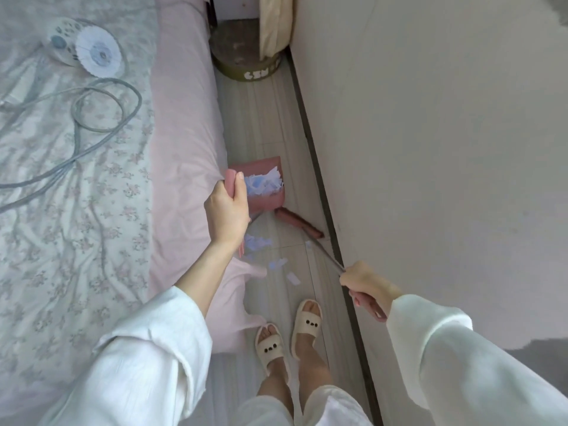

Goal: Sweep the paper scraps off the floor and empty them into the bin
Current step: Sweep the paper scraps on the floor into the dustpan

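Dustpan (266,192): pink plastic, boxy, sitting on the floor beside the bed, holding white and pale-blue paper scraps (265,183).
Loose scraps (278,265): thin torn bits lying scattered on the pale plank floor (270,118) near the slippers.
Broom (299,223): pink head lying against the wall base, thin metal shaft.
Left hand (226,210): fingers wrapping around the dustpan's pink upright handle.
Right hand (364,279): fingers curling tightly around the broom shaft.
Bin (246,61): round, olive, white lettering too blurred for reading.
Bed (92,149): wrinkled floral sheet, pink edge.
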`<state>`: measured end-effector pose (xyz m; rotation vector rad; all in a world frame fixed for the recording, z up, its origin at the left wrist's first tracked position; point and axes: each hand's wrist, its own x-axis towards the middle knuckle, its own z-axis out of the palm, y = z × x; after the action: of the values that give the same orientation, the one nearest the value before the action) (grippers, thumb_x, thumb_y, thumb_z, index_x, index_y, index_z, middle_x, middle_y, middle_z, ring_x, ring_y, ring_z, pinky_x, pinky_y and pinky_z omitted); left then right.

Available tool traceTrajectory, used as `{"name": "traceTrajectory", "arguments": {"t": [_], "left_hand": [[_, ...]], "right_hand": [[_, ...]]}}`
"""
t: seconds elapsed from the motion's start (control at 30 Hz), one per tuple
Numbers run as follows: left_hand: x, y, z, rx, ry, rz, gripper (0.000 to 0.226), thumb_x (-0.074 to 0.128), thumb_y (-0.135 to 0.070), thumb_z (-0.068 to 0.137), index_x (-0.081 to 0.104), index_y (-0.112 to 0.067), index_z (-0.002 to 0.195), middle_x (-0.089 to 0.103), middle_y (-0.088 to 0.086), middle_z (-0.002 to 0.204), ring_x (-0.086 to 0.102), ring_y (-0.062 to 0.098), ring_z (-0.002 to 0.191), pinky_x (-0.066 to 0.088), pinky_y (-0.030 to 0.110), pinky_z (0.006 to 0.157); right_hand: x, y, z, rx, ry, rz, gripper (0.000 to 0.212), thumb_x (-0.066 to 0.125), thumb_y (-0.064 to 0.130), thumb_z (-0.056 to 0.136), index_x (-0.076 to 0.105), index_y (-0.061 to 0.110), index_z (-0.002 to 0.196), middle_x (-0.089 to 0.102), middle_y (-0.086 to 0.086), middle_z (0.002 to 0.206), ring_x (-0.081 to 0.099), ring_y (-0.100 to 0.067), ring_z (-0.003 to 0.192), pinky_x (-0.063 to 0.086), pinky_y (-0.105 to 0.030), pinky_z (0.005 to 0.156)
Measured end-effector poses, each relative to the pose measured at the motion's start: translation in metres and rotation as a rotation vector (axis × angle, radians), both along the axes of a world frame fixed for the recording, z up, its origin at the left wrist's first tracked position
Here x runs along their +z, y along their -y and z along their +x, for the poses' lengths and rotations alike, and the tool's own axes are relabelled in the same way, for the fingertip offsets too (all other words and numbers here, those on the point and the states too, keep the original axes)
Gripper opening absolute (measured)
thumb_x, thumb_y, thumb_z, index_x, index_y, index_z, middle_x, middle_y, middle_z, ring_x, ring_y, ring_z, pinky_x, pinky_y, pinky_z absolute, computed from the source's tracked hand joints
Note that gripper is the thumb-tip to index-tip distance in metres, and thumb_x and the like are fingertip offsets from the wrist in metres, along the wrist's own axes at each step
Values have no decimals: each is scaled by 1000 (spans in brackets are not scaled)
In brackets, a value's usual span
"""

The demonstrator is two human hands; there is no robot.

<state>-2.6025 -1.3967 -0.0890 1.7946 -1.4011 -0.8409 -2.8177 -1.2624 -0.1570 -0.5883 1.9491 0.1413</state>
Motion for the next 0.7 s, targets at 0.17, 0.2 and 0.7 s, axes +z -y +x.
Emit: {"name": "traceTrajectory", "arguments": {"t": [0.17, 0.2, 0.7], "left_hand": [[9, -33, -3, -12, 1, 28, 44, 40, -41, 97, 42, -8, 67, 58, 15, 64, 61, 36, 67, 43, 33, 62], [12, -39, -3, -16, 6, 29, 43, 40, -40, 97, 43, -7, 68, 58, 15, 64, 61, 36, 67, 43, 33, 62], [31, -125, -1, 120, 60, -124, 44, 39, -42, 96, 41, -10, 66, 56, 14, 57, 61, 32, 62, 47, 35, 64]], "right_hand": [[27, -33, 12, 54, 34, 29, 18, 43, 11, 92, 53, -4, 90, 56, -15, 59, 54, -26, 46, 46, -31, 51], [33, -40, 13, 64, 44, 32, 17, 43, 11, 92, 52, -4, 93, 56, -14, 59, 54, -25, 46, 46, -30, 50], [26, -52, 22, 281, 29, -148, 29, 42, 4, 87, 54, 1, 61, 55, -12, 49, 50, -17, 28, 37, -14, 36]]}}
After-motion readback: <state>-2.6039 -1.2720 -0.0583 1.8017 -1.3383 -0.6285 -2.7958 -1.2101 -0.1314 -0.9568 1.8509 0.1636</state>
